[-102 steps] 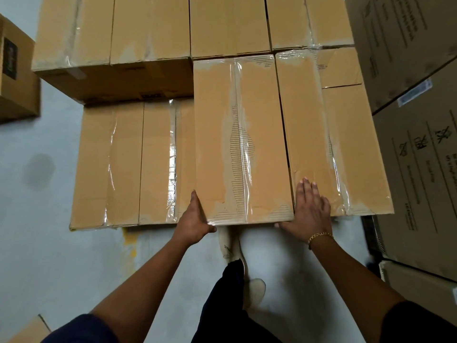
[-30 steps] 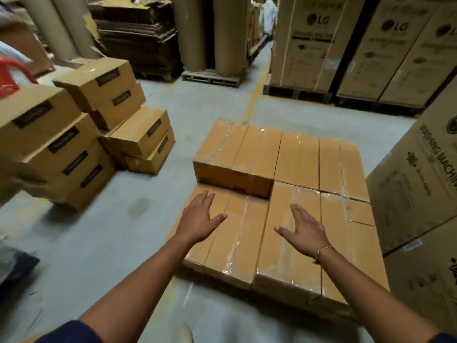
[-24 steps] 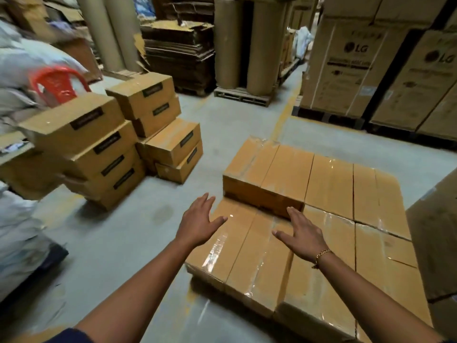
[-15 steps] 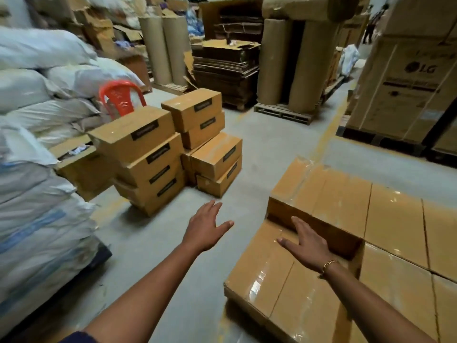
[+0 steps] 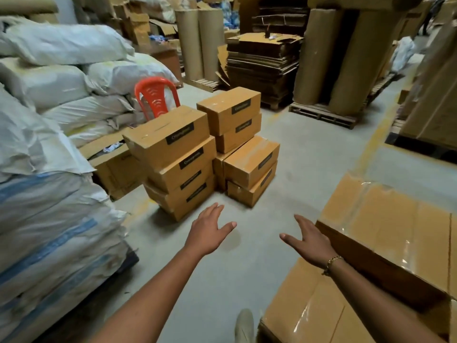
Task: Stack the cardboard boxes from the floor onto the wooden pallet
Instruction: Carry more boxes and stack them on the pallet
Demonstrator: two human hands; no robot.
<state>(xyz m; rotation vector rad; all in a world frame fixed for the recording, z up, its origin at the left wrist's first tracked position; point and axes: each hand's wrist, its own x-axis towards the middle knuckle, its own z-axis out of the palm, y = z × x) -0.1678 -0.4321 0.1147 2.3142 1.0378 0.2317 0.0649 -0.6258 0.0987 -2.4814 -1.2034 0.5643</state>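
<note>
Several brown cardboard boxes with black labels stand in piles on the floor ahead; the nearest pile is three high, and a lower pile sits to its right. At lower right, taped boxes lie stacked in two layers; the pallet beneath them is hidden. My left hand hovers over the bare floor with fingers spread, holding nothing. My right hand is stretched out flat beside the corner of the upper stacked box, also holding nothing.
White sacks are heaped high along the left. A red plastic chair stands behind the floor piles. Flattened cardboard and tall paper rolls on pallets fill the back. Large cartons stand at right. My shoe shows at the bottom.
My view has swung left from the stacked boxes toward the floor piles. Both hands let go of the placed box and now hover in front of me, holding nothing.
</note>
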